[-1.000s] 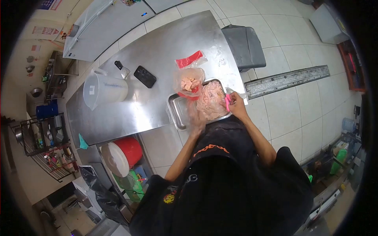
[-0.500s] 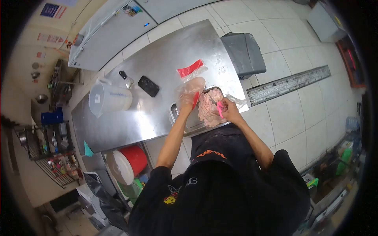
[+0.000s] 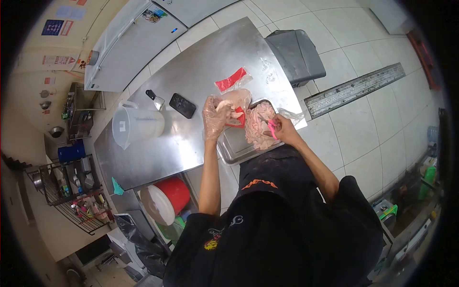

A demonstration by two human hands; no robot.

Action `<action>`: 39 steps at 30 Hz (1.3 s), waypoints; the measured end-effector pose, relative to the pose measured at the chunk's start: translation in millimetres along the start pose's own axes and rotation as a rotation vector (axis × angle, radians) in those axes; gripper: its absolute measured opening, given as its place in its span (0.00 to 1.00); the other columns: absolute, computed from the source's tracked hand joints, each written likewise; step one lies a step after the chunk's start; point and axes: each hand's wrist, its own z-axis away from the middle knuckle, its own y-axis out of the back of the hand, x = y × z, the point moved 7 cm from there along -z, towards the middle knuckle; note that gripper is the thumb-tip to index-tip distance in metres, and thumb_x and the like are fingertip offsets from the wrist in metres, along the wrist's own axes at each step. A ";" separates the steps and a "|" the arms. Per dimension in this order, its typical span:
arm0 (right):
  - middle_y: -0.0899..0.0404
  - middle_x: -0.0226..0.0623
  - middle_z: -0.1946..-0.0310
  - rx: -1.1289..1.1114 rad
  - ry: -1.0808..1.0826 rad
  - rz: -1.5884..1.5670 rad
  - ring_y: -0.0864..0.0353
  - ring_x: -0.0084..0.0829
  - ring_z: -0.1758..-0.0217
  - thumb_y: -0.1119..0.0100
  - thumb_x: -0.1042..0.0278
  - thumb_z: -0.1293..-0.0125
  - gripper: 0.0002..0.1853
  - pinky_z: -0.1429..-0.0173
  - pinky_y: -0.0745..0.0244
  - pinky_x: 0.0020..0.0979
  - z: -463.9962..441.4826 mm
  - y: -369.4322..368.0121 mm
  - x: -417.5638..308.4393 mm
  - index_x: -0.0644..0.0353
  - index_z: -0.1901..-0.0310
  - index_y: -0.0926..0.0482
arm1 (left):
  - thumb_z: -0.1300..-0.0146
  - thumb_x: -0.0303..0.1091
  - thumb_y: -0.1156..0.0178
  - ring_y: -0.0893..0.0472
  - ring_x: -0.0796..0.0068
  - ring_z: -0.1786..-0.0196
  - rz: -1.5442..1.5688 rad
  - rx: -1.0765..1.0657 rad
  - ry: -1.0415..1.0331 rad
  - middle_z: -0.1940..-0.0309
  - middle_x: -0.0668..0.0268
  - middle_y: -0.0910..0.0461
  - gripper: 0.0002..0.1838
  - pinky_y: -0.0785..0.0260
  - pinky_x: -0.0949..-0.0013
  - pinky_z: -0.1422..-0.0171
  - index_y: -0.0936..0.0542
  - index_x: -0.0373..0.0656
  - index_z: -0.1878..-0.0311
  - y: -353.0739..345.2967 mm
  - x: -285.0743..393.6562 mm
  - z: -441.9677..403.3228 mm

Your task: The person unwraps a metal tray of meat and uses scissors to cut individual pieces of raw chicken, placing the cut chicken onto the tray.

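Note:
My right hand (image 3: 285, 131) grips a pair of pink-handled scissors (image 3: 272, 127), its blades over a heap of pale pink raw meat pieces (image 3: 258, 125). The heap fills the right side of a rectangular metal tray (image 3: 230, 152). My left hand (image 3: 213, 122), in a clear plastic glove, is raised at the tray's far left corner. Its fingers are curled around what looks like a pale piece of raw meat (image 3: 223, 106); the glove partly blurs it. Just beyond lies a clear plastic bag with a red patch (image 3: 240, 98), pale pink inside.
On the steel table (image 3: 191, 138) are a black phone-like slab (image 3: 182, 105), a dark-handled scraper (image 3: 155, 99), a large translucent jug (image 3: 136, 125) and a red-printed plastic wrapper (image 3: 231, 79). A grey bin (image 3: 296, 57) stands beyond the right end. A red bucket (image 3: 173, 193) sits below the table.
My left hand has drawn back left from beside the bag, its fingers now curled up in view. My right hand stays over the meat with the scissors. The camera view has shifted slightly.

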 end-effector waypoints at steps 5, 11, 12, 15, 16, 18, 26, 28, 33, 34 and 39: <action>0.31 0.25 0.76 -0.124 0.003 0.057 0.35 0.19 0.72 0.18 0.58 0.56 0.26 0.68 0.36 0.25 -9.8 -18.4 -16.3 0.61 0.64 0.26 | 0.32 0.30 0.43 0.28 0.85 0.77 -0.033 0.140 0.001 0.79 0.72 0.29 0.09 0.36 0.77 0.80 0.32 0.43 0.54 21.8 -13.3 -1.6; 0.27 0.27 0.71 -0.276 0.062 -0.014 0.30 0.19 0.66 0.18 0.60 0.57 0.25 0.64 0.33 0.26 -6.5 -31.6 -39.9 0.59 0.64 0.26 | 0.33 0.34 0.39 0.26 0.80 0.80 0.272 0.209 0.250 0.78 0.67 0.28 0.15 0.32 0.76 0.78 0.33 0.44 0.49 43.0 3.4 7.0; 0.25 0.28 0.71 -0.416 0.001 -0.169 0.28 0.20 0.66 0.19 0.59 0.55 0.25 0.63 0.33 0.25 1.1 -38.7 -53.5 0.59 0.63 0.26 | 0.33 0.34 0.39 0.26 0.80 0.80 0.270 0.208 0.254 0.78 0.67 0.28 0.15 0.32 0.76 0.78 0.33 0.44 0.49 45.3 15.1 10.1; 0.24 0.28 0.71 -0.626 -0.066 -0.389 0.27 0.20 0.65 0.20 0.58 0.53 0.24 0.61 0.33 0.24 15.1 -64.3 -68.7 0.59 0.63 0.27 | 0.38 0.29 0.35 0.25 0.77 0.75 0.426 0.048 0.252 0.71 0.65 0.28 0.22 0.29 0.70 0.79 0.34 0.45 0.45 39.8 38.8 19.5; 0.23 0.27 0.71 -0.700 -0.068 -0.450 0.26 0.20 0.65 0.20 0.59 0.52 0.24 0.61 0.33 0.23 18.4 -73.1 -72.8 0.59 0.63 0.27 | 0.38 0.29 0.35 0.25 0.77 0.75 0.424 0.047 0.255 0.71 0.65 0.28 0.22 0.29 0.70 0.79 0.34 0.45 0.45 39.0 40.7 22.7; 0.23 0.27 0.70 -0.736 -0.089 -0.511 0.26 0.20 0.65 0.20 0.60 0.51 0.23 0.59 0.32 0.24 17.5 -80.5 -76.8 0.59 0.64 0.27 | 0.37 0.26 0.38 0.30 0.80 0.79 0.413 0.032 0.177 0.75 0.69 0.30 0.22 0.34 0.74 0.80 0.38 0.47 0.44 35.5 51.2 28.7; 0.21 0.31 0.61 -1.092 -0.147 -0.602 0.25 0.22 0.59 0.26 0.56 0.44 0.24 0.53 0.29 0.26 36.6 -96.3 -76.1 0.59 0.54 0.27 | 0.33 0.36 0.40 0.51 0.87 0.86 0.939 0.293 0.170 0.86 0.78 0.50 0.11 0.48 0.78 0.81 0.31 0.52 0.51 27.4 33.7 59.0; 0.21 0.32 0.59 -1.104 -0.180 -0.617 0.25 0.21 0.59 0.29 0.50 0.42 0.26 0.55 0.29 0.25 40.4 -102.7 -74.1 0.60 0.53 0.27 | 0.32 0.39 0.42 0.48 0.83 0.86 0.802 0.422 0.087 0.87 0.78 0.51 0.08 0.42 0.72 0.81 0.29 0.52 0.65 33.7 37.1 63.0; 0.21 0.31 0.60 -1.089 -0.222 -0.758 0.26 0.18 0.62 0.35 0.46 0.37 0.24 0.62 0.33 0.20 40.1 -100.4 -77.7 0.59 0.53 0.26 | 0.30 0.48 0.49 0.44 0.79 0.83 0.977 0.163 0.068 0.87 0.76 0.50 0.13 0.35 0.68 0.70 0.26 0.50 0.54 21.0 45.8 78.6; 0.21 0.31 0.60 -1.091 -0.228 -0.760 0.26 0.18 0.62 0.35 0.46 0.37 0.24 0.62 0.33 0.20 41.3 -102.2 -76.6 0.59 0.53 0.26 | 0.30 0.50 0.52 0.42 0.77 0.82 1.037 0.132 0.071 0.87 0.75 0.49 0.17 0.34 0.67 0.67 0.26 0.49 0.51 17.3 44.0 81.9; 0.22 0.28 0.62 -1.084 -0.295 -0.695 0.28 0.17 0.64 0.38 0.44 0.36 0.21 0.64 0.35 0.20 39.7 -104.4 -62.0 0.56 0.57 0.24 | 0.31 0.52 0.55 0.41 0.75 0.79 1.035 0.087 -0.014 0.86 0.72 0.46 0.18 0.34 0.65 0.63 0.26 0.49 0.52 14.1 39.3 82.8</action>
